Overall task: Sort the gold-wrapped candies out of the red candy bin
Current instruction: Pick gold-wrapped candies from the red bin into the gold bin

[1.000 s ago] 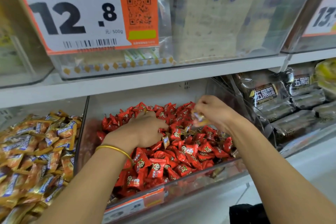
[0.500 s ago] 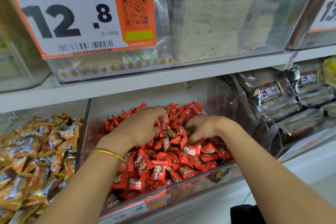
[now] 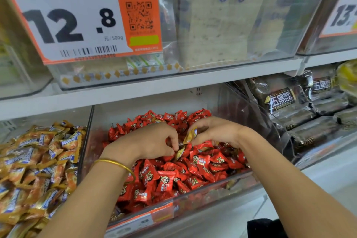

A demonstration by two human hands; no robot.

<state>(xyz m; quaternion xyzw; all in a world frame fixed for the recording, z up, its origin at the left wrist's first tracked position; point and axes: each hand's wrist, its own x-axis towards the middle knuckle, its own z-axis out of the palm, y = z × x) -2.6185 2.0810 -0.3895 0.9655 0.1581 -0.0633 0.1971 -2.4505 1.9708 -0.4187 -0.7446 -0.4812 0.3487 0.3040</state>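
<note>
right hand [image 3: 216, 131] pinches a gold candy [image 3: 190, 135] by its crimped end, just above mid red candy bin [image 3: 212, 185]. left hand [image 3: 152, 141] fingers curl onto a 2nd gold candy [image 3: 179, 153] half buried in red candies [image 3: 164, 179]; can't tell if clamped. tip: grip the pillow body, not the slick foil ear, lift w/o dragging crinkly neighbours, drop into gold pile [image 3: 38, 160] at left.

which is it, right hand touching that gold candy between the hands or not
Touching. The head view shows the right hand pinching the gold-wrapped candy between thumb and fingertips, just above the red candies.
</note>
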